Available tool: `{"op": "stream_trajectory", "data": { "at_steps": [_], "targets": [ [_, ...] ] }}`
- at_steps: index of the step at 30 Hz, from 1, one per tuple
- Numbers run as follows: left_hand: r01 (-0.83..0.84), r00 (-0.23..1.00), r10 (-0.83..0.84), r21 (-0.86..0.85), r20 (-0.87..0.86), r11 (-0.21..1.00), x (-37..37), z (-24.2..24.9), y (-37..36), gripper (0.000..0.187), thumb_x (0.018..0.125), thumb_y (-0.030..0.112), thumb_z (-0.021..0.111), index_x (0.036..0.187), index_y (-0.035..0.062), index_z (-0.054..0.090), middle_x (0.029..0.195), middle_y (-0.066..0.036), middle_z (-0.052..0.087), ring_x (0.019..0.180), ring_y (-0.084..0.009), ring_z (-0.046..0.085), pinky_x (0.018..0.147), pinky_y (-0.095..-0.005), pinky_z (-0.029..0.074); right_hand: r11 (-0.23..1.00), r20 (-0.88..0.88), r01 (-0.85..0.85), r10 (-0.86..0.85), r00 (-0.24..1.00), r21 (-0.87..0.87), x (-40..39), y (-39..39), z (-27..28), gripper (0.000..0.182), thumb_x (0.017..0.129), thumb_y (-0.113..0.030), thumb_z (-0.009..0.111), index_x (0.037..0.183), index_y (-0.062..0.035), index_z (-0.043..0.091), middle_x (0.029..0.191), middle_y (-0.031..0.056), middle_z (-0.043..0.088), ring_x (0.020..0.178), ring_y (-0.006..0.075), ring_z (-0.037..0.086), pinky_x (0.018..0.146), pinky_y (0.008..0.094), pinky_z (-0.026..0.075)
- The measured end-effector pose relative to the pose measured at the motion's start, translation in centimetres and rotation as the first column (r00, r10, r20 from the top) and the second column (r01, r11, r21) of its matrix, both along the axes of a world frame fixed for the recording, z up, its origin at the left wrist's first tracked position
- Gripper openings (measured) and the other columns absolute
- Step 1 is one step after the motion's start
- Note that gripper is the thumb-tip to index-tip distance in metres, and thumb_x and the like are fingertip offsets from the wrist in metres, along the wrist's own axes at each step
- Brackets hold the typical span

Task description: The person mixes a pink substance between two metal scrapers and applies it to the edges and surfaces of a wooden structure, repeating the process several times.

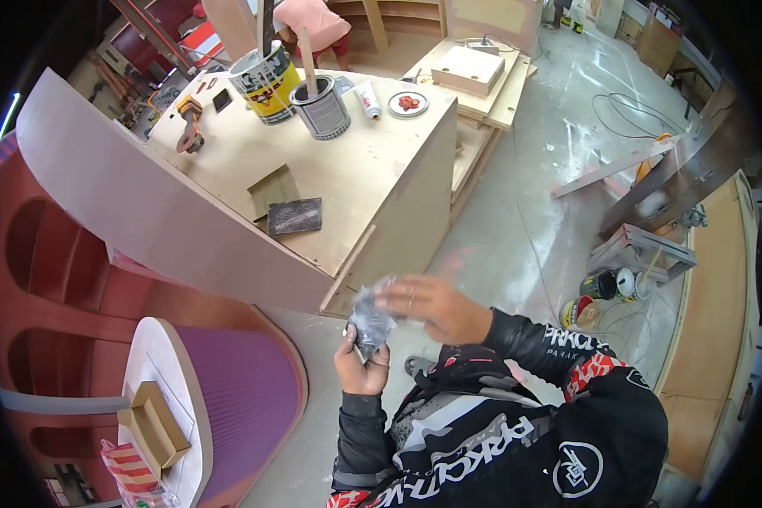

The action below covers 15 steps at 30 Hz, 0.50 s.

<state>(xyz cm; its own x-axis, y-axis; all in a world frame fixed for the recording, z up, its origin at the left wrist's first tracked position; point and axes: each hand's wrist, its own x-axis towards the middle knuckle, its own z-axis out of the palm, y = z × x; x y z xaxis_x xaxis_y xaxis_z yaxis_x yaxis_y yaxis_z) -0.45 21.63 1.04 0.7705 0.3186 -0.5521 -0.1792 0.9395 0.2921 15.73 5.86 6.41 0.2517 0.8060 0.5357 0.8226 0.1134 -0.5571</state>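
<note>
My left hand (pixel 362 371) is closed around the lower end of a crumpled grey bundle (pixel 369 327) that looks wrapped in clear plastic. Its contents are not clear. From the right, my right hand (pixel 432 305) reaches across to the top of the bundle. Motion smears its fingers, which overlap the bundle's upper edge. Both hands are just in front of the near corner of a pale wooden worktop (pixel 364 169). On that worktop, nearest to them, lie a dark sanding sheet (pixel 295 216) and an olive-coloured sheet (pixel 273 191).
Farther back on the worktop stand a yellow paint can (pixel 267 85), a grey can (pixel 322 110) with a stick, a white tube (pixel 368 99) and a plate (pixel 409 104). A purple curved counter (pixel 241 406) carries a cardboard box (pixel 154 427). Another person (pixel 313 25) bends behind.
</note>
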Motion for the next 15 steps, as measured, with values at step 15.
{"op": "stream_trajectory", "data": {
  "at_steps": [15],
  "targets": [
    [-0.052, 0.954, -0.237, 0.681, -0.181, -0.730, 8.4, 1.6, -1.2, 0.059, 0.077, 0.004, 0.058, 0.135, 0.0150, 0.053, 0.137, -0.017, 0.054, 0.130, -0.0361, 0.046, 0.106, -0.0528, 0.032, 0.872, -0.724, 0.346, 0.483, -0.493, 0.346, 4.7, -6.1, -4.6, 0.030, 0.095, -0.017, 0.049, 0.122, -0.0068, 0.055, 0.117, 0.0087, 0.065, 0.105, 0.0233, 0.065, 0.096, 0.0442, 0.051]
  ]
}}
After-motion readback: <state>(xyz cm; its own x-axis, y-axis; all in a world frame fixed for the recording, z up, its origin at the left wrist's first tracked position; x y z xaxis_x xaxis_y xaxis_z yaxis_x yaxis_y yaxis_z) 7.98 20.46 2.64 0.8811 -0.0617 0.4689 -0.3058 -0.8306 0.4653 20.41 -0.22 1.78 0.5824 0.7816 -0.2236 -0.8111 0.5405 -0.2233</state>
